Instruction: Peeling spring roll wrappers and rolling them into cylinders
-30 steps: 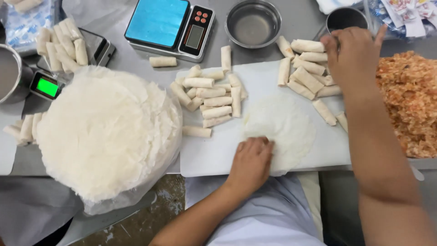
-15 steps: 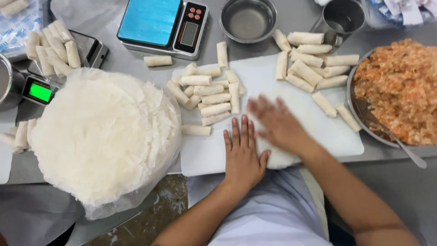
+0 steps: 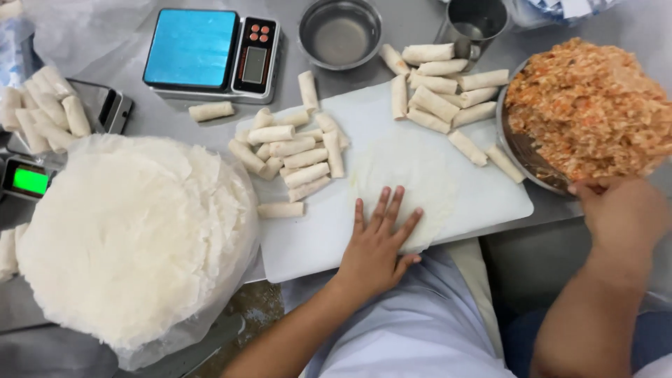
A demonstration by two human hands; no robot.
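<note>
My left hand [image 3: 378, 241] lies flat, fingers spread, on the near edge of a thin round wrapper [image 3: 409, 171] spread over a white cutting board [image 3: 308, 245]. My right hand [image 3: 623, 213] is at the near rim of a metal bowl [image 3: 521, 157] heaped with orange minced filling [image 3: 588, 105]. Its fingers curl under, and whatever they grip is hidden. Finished pale rolls lie in one cluster [image 3: 294, 150] on the board's left and another [image 3: 441, 98] at its far right.
A tall stack of round wrappers [image 3: 133, 238] in plastic sits at the left. Behind the board stand a blue-topped scale [image 3: 192, 49], a small steel bowl [image 3: 339, 31] and a metal cup [image 3: 476, 21]. More rolls [image 3: 42, 115] rest on a second scale with a green display [image 3: 28, 180].
My right hand left the wrapper and moved right to the filling bowl's near rim. My left hand stayed on the wrapper, fingers spread.
</note>
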